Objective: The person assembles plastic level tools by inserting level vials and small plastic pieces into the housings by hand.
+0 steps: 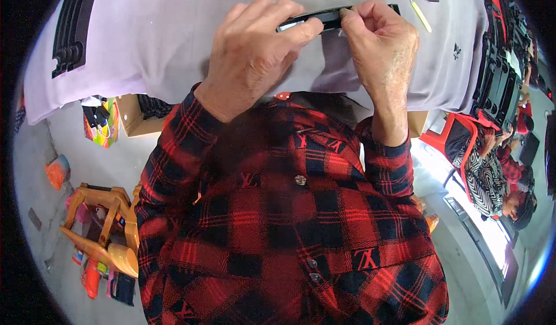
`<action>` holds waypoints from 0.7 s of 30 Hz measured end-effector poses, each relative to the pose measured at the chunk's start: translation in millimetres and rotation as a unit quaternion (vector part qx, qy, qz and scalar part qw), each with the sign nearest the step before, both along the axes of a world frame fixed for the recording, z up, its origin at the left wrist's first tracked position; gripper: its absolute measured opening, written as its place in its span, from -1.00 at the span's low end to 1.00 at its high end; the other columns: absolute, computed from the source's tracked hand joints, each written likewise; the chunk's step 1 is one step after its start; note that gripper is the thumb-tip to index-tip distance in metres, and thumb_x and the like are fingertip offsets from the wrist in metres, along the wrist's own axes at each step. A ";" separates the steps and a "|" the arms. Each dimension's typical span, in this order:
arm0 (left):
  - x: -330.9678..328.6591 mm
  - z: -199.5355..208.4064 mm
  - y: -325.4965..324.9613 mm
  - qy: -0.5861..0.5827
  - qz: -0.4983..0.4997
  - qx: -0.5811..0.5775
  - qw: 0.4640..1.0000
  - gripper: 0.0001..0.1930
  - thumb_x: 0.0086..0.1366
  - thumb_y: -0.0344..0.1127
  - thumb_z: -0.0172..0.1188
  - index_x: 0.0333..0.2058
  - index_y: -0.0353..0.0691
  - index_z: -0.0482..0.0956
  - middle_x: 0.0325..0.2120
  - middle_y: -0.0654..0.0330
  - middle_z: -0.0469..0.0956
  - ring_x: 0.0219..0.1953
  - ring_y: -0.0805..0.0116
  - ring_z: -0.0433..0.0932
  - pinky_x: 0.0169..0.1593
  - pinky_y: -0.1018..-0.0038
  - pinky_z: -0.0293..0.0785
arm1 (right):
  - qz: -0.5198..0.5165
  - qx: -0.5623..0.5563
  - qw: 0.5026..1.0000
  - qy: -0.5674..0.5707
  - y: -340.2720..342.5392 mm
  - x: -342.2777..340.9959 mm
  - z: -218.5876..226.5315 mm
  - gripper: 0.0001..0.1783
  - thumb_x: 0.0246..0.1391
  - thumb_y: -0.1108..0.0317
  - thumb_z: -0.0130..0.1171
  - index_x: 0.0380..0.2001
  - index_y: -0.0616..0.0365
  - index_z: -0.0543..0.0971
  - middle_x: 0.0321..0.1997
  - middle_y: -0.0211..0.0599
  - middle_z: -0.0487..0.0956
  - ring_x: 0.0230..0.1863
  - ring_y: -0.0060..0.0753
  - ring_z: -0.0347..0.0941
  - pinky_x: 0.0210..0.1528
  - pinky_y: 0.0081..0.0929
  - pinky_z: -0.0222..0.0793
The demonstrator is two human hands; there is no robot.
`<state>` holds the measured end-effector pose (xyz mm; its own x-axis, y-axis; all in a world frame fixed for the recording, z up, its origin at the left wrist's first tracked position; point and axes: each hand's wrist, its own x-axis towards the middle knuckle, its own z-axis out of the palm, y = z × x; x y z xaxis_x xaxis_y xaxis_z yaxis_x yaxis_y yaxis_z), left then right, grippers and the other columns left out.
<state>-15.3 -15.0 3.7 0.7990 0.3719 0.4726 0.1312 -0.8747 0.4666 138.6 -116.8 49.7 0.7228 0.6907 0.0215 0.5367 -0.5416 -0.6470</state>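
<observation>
Over the cloth-covered table, a long, glossy black plastic piece (330, 20) is held between my two hands. My left hand (252, 50) is closed around its left end, thumb along the near edge and fingers over the far side. At the right part of the piece, my right hand (382, 44) is closed in a pinch, its thumb and curled fingers on the black plastic. Whether those fingertips also hold some smaller part is hidden. To the right of my right hand lies a thin tool with a yellow-green handle (421, 16) and a slim metal shaft.
Black slotted strips (70, 32) lie at the table's left. Small black bits (456, 51) sit on the pale cloth (168, 41) at right, near stacked black parts (497, 93). Below are a cardboard box (132, 119) and a wooden stool (98, 200). Other people sit at far right.
</observation>
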 end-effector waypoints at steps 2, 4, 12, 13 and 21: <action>-0.1 -0.1 -0.8 0.001 0.003 0.002 1.000 -0.67 0.10 -0.34 0.39 -0.10 -0.01 0.67 -0.18 0.30 0.60 -0.12 0.20 0.56 -0.09 0.29 0.44 | -0.008 0.045 0.999 0.010 -1.7 0.4 -4.9 -0.83 -0.05 0.30 0.25 -0.54 0.18 0.62 -0.70 -0.20 0.53 -0.65 -0.26 0.50 -0.47 -0.33 0.41; -0.3 0.7 -2.2 -0.011 -0.001 0.003 1.000 -0.67 0.09 -0.35 0.39 -0.11 -0.01 0.66 -0.18 0.28 0.61 -0.12 0.18 0.56 -0.08 0.28 0.45 | -0.020 0.050 0.998 0.010 -3.1 -3.0 -7.2 -0.83 -0.03 0.30 0.25 -0.54 0.18 0.62 -0.70 -0.20 0.53 -0.65 -0.23 0.51 -0.47 -0.32 0.41; 0.1 1.6 5.3 -0.012 -0.042 0.003 0.999 -0.61 0.02 -0.43 0.35 -0.11 -0.03 0.63 -0.21 0.27 0.57 -0.13 0.18 0.54 -0.07 0.26 0.47 | -0.001 0.118 0.992 -0.052 -10.8 -16.1 -21.0 -0.84 0.15 0.27 0.23 -0.32 0.13 0.62 -0.62 -0.12 0.57 -0.54 -0.01 0.57 -0.42 -0.17 0.44; 1.2 1.6 5.6 -0.016 -0.045 0.009 0.999 -0.57 -0.05 -0.46 0.33 -0.13 -0.02 0.60 -0.23 0.29 0.55 -0.14 0.21 0.53 -0.07 0.27 0.47 | 0.013 0.117 0.993 -0.033 -12.8 -17.7 -24.3 -0.81 0.16 0.26 0.23 -0.26 0.15 0.61 -0.59 -0.09 0.58 -0.51 0.03 0.58 -0.41 -0.14 0.45; 4.1 2.0 2.6 -0.012 -0.034 0.004 0.999 -0.59 -0.04 -0.45 0.33 -0.13 -0.07 0.59 -0.32 0.28 0.46 -0.19 0.20 0.50 -0.12 0.30 0.48 | 0.064 0.071 0.994 0.046 -16.4 -16.4 -12.4 -0.68 0.16 0.38 0.31 -0.05 0.29 0.58 -0.56 -0.43 0.50 -0.47 -0.68 0.39 -0.37 -0.58 0.39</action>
<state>-11.2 -12.4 5.7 0.8105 0.3135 0.4948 0.0600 -0.8847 0.4623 122.2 -133.2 37.3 0.6333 0.7712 0.0641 0.5304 -0.3723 -0.7616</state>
